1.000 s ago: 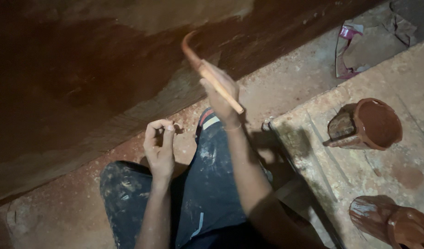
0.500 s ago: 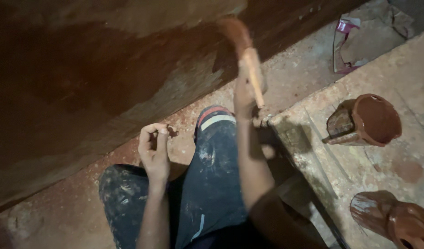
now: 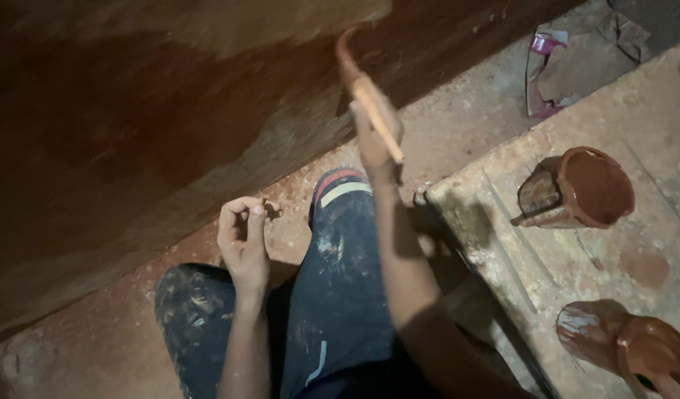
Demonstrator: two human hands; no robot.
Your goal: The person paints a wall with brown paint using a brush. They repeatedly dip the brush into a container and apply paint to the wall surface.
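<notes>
My right hand (image 3: 375,137) grips the wooden handle of a paintbrush (image 3: 360,83). Its bent, reddish-brown bristle end presses against the wall (image 3: 133,125), which is coated in wet reddish-brown paint with a paler bare patch near the top. My left hand (image 3: 242,236) hangs loosely curled above my paint-spattered dark trousers (image 3: 332,295), with nothing visible in it. A shoe with a red and white stripe (image 3: 338,188) pokes out below the brush hand.
A paint-filled mug (image 3: 587,188) stands on a stained slab (image 3: 547,258) at the right. A second paint-covered container (image 3: 624,343) sits at the lower right. Crumpled wrapping (image 3: 547,70) lies on the dusty floor at the upper right.
My right hand has swung the brush along the wall, first to the right, then back left a little. The left hand has stayed nearly still.
</notes>
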